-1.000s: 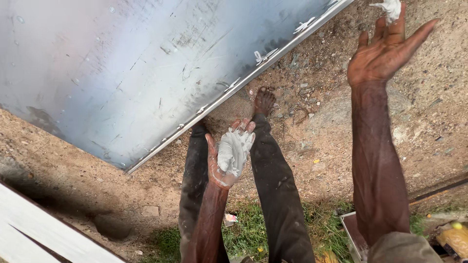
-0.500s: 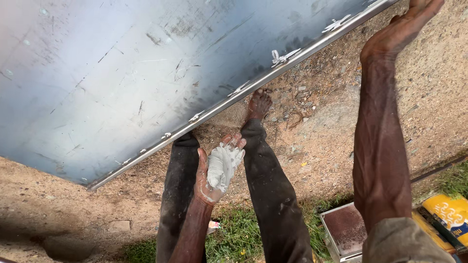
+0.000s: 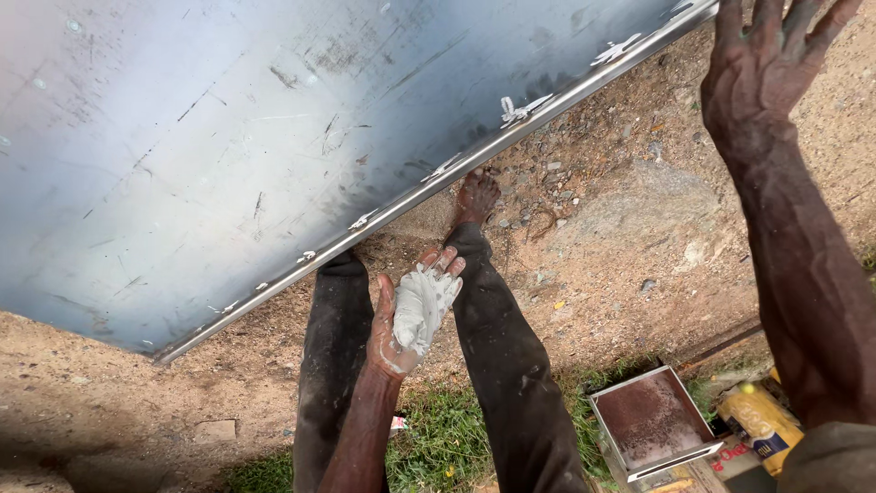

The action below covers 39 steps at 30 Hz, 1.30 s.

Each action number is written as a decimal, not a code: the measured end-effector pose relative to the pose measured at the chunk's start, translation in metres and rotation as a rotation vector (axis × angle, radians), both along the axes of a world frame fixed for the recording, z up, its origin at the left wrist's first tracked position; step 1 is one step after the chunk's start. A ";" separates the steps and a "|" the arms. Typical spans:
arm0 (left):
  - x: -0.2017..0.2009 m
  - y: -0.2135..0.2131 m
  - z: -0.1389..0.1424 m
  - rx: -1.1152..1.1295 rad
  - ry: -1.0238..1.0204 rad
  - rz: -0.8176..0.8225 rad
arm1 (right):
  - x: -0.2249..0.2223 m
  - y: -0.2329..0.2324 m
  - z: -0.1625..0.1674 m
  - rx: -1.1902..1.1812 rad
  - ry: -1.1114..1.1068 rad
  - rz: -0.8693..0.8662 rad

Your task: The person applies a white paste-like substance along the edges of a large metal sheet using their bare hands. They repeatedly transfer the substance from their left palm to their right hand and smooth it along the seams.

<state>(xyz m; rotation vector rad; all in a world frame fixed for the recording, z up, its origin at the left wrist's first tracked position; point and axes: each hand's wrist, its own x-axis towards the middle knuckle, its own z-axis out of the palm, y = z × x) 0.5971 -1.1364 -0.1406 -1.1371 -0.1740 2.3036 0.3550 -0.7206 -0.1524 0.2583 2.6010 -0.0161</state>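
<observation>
— Looking down from the head camera, what does the left hand (image 3: 412, 315) hold?

— It lies palm up between the person's two dark trouser legs (image 3: 511, 365), cupping a lump of white putty (image 3: 422, 306). The fingers (image 3: 445, 265) are loosely curled, half open, and smeared with the same white paste.

— And the right hand (image 3: 771, 59)?

— It is raised at the upper right, fingers spread wide and flat, gripping nothing. The fingertips run off the top edge of the view.

— Where is the metal?

— A large grey metal sheet (image 3: 228, 155) fills the upper left, scratched, with white dabs (image 3: 516, 110) along its bright lower edge. That edge runs slantwise just above the left hand, not touching it. A bare foot (image 3: 476, 194) shows right under the edge, on sandy, stony ground (image 3: 620, 228).

— Anything else nearby?

— A small square tin (image 3: 652, 424) of brownish stuff sits at the lower right beside a yellow packet (image 3: 759, 418), with grass (image 3: 438, 438) near the legs.
</observation>
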 end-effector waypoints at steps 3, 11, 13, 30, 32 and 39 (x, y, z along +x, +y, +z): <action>-0.007 0.001 -0.004 0.009 0.033 0.016 | 0.001 0.010 0.014 0.119 -0.015 0.178; -0.005 -0.005 -0.004 0.027 0.025 0.038 | 0.013 0.107 -0.081 -0.052 -0.100 -0.276; -0.006 -0.007 -0.004 0.026 0.033 0.044 | 0.018 0.119 -0.109 0.008 -0.128 -0.256; -0.014 -0.022 0.000 0.045 0.021 0.071 | 0.116 0.036 -0.180 -0.196 0.256 -0.261; -0.014 -0.023 0.000 0.069 0.003 0.086 | 0.121 0.025 -0.182 -0.169 0.269 -0.248; -0.013 -0.029 0.002 0.055 0.019 0.084 | 0.142 -0.016 -0.177 -0.199 0.289 -0.271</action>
